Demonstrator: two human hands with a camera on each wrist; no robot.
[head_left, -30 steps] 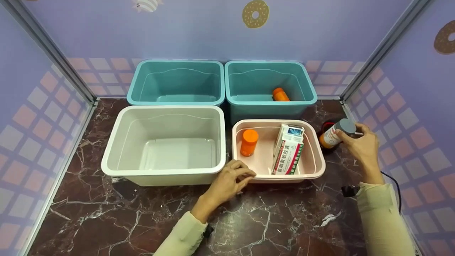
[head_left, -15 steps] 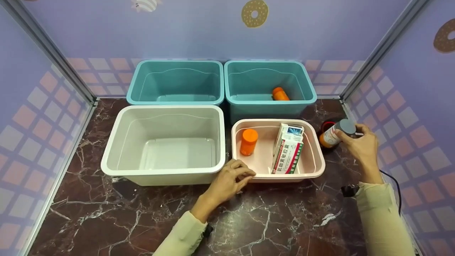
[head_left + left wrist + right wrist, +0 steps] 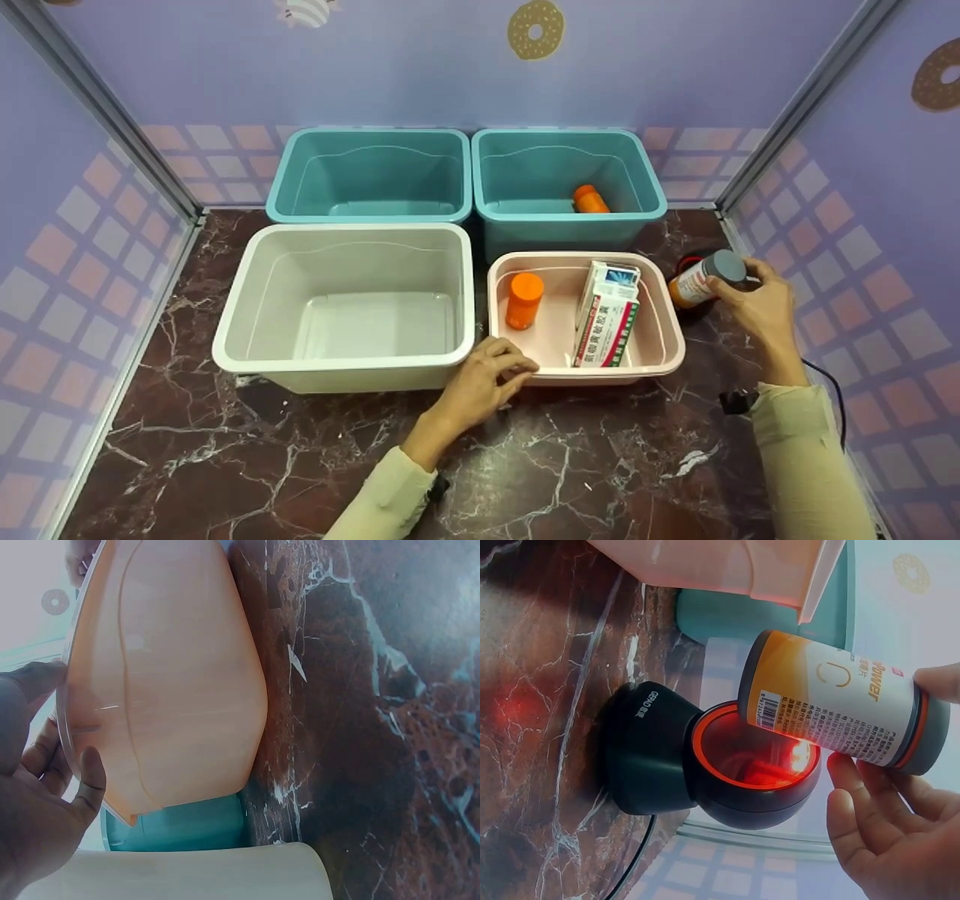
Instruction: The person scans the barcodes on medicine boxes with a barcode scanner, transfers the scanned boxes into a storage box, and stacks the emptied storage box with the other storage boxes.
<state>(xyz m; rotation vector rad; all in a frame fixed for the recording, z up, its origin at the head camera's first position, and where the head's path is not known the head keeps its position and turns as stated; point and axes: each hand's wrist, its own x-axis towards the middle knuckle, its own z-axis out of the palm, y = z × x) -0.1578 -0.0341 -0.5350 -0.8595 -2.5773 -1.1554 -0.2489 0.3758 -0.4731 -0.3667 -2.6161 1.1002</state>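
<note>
My right hand (image 3: 763,304) pinches a supplement bottle (image 3: 829,697) by its dark grey cap end, thumb on one side and fingers on the other. The bottle has an orange and white label with a barcode. It is tilted over a black barcode scanner (image 3: 746,765), whose red ring is lit; the barcode side faces the scanner window. My left hand (image 3: 480,379) holds the near left corner of the pink bin (image 3: 600,373), with fingers on both sides of the rim. In that bin stand an orange bottle (image 3: 524,301) and medicine boxes (image 3: 609,322).
A large white bin (image 3: 345,364) stands left of the pink one. Behind are two teal bins, the left one (image 3: 367,219) and the right one (image 3: 570,217), which has an orange bottle (image 3: 591,199) inside. A black cable (image 3: 634,862) runs from the scanner. Walls close the sides and back.
The bottle in my right hand has tipped a little flatter and shifted slightly left over the scanner. My left hand stays at the pink bin's corner.
</note>
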